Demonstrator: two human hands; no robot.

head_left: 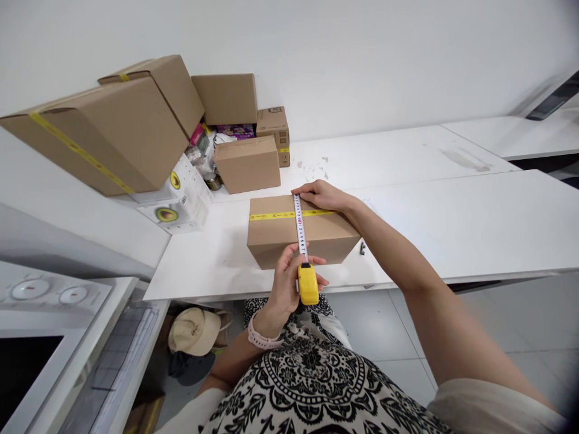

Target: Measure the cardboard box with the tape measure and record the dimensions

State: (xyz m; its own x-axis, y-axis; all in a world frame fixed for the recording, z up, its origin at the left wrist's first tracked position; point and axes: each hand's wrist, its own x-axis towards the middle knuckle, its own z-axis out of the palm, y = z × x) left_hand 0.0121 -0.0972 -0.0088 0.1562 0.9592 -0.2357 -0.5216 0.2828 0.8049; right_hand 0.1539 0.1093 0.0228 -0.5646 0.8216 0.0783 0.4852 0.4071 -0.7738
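Observation:
A brown cardboard box (271,232) with yellow printed tape across its top sits on the white table (429,241) in front of me. Over the box's top lies the white blade of a yellow tape measure (308,284), drawn out from the far edge toward me. At that far edge my right hand (323,194) pinches the end of the blade against the box. My left hand (289,274) holds the yellow case just off the near side, its fingers around the blade and case. Part of the left fingers is hidden behind the case.
Large cardboard boxes (122,120) are stacked at the left on white avocado-print boxes (181,202). Smaller cartons (248,163) stand against the wall. A small black object (362,248) lies right of the box. A white appliance with knobs (45,301) and a beige cap (194,331) are lower left.

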